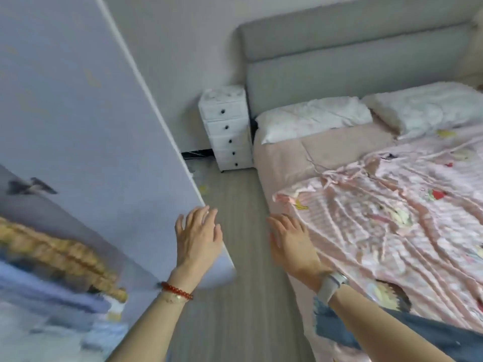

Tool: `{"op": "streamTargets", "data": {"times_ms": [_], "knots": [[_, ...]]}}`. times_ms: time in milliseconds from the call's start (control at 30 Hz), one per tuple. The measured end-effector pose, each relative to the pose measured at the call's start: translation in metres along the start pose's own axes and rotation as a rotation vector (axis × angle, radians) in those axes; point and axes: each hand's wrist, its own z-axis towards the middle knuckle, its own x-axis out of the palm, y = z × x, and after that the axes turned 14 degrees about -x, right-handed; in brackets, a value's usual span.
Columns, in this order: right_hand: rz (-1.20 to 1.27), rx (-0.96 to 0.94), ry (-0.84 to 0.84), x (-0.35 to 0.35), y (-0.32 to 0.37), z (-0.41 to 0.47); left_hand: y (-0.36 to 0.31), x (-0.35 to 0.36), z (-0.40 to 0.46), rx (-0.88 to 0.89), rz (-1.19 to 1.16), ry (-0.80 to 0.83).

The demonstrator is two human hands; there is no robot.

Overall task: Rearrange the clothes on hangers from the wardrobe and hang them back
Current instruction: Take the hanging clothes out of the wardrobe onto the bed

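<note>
A pale wardrobe door (86, 121) with a printed picture fills the left side. My left hand (197, 236), with a red bead bracelet at the wrist, lies flat with spread fingers at the door's lower right edge. My right hand (291, 244), a grey watch on its wrist, hovers open and empty over the floor beside the bed's left edge. A blue denim garment (407, 333) lies on the near part of the bed under my right forearm. No hanger and no hanging clothes are in sight; the wardrobe's inside is hidden.
A bed with a pink patterned cover (392, 218), two white pillows (313, 118) and a grey headboard (352, 56) takes the right side. A white drawer unit (227, 131) stands against the wall by the headboard. A strip of grey floor (235, 296) runs between wardrobe and bed.
</note>
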Motion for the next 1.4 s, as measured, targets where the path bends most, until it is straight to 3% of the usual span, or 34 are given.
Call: {"op": "streamTargets", "data": {"times_ms": [233,500,633,833,933,1167,1400], "knots": [[0.135,-0.451,0.052,0.083,0.183,0.128,0.213,-0.117,-0.007,-0.381,0.222,-0.194],[0.401,-0.714,0.128,0.131,0.337,0.238,0.348,-0.218,-0.011,-0.612,0.434,-0.406],[0.554,-0.702,0.164,0.162,0.387,0.300,0.393,-0.238,0.014,-0.658,0.486,-0.402],[0.706,-0.684,0.221,0.199,0.446,0.378,0.455,-0.248,0.075,-0.780,0.532,-0.098],[0.743,-0.676,0.271,0.217,0.470,0.410,0.481,-0.241,0.100,-0.826,0.567,-0.028],[0.691,-0.759,0.398,0.252,0.506,0.437,0.507,-0.223,0.089,-0.786,0.621,-0.180],[0.608,-0.825,0.227,0.255,0.533,0.449,0.521,-0.223,0.063,-0.760,0.600,-0.232]]}}
